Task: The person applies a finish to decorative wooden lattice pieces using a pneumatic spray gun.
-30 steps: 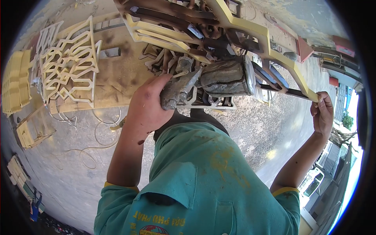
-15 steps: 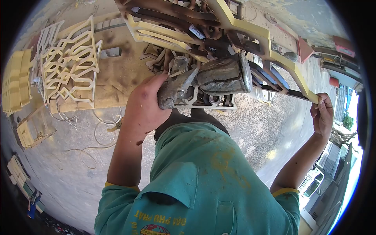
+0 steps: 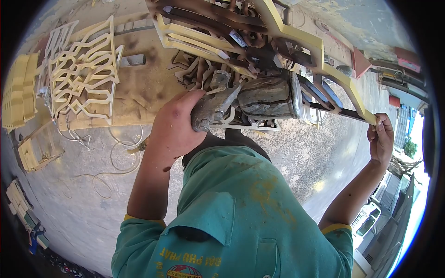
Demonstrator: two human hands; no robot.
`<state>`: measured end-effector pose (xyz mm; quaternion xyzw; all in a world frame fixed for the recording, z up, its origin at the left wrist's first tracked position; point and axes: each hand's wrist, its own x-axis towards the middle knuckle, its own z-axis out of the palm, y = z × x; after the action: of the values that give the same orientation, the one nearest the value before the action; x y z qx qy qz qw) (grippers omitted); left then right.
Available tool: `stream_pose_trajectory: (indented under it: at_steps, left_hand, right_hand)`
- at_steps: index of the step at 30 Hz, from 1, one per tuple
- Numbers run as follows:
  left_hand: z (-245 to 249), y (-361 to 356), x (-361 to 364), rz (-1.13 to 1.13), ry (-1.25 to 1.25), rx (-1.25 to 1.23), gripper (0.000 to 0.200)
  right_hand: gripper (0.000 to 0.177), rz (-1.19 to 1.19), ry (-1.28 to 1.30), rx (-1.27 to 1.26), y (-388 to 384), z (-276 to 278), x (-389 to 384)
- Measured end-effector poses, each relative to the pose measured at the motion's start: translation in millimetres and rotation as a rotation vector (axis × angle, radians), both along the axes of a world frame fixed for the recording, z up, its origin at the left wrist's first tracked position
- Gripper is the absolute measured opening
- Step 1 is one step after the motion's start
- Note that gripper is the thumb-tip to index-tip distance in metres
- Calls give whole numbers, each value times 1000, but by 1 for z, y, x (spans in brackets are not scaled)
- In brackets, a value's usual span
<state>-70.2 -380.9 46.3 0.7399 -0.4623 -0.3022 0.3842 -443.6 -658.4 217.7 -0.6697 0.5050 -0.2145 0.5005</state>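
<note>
My left hand point(image 3: 177, 121) is closed around a paint-crusted spray gun point(image 3: 214, 104). The gun's stained metal cup point(image 3: 269, 97) points to the right; my fingers are mostly hidden behind the gun's body. With the fingertips of my right hand point(image 3: 382, 138) I pinch the lower right corner of a large patterned metal panel point(image 3: 317, 51). The panel is cream along its edges and dark brown over many of its inner bars. It is tilted, and its upper part runs out of view.
Cream lattice panels point(image 3: 85, 74) lie on a stained board point(image 3: 139, 95) at the left. Stacked cream pieces point(image 3: 21, 92) stand at the far left. A thin hose point(image 3: 113, 160) loops over the concrete floor point(image 3: 296, 162). More metalwork shows behind the spray gun.
The spray gun and my left hand have shifted slightly to the right and down. The panel has moved a little with my right hand, which still pinches its corner.
</note>
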Motion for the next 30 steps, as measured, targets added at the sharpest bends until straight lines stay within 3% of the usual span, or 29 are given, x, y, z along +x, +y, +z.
stream_pose_trajectory:
  at_steps: [30]
  left_hand:
    - [-2, 14, 21, 71, -66, -76, 46]
  right_hand:
    - [14, 53, 38, 14, -5, 3, 2]
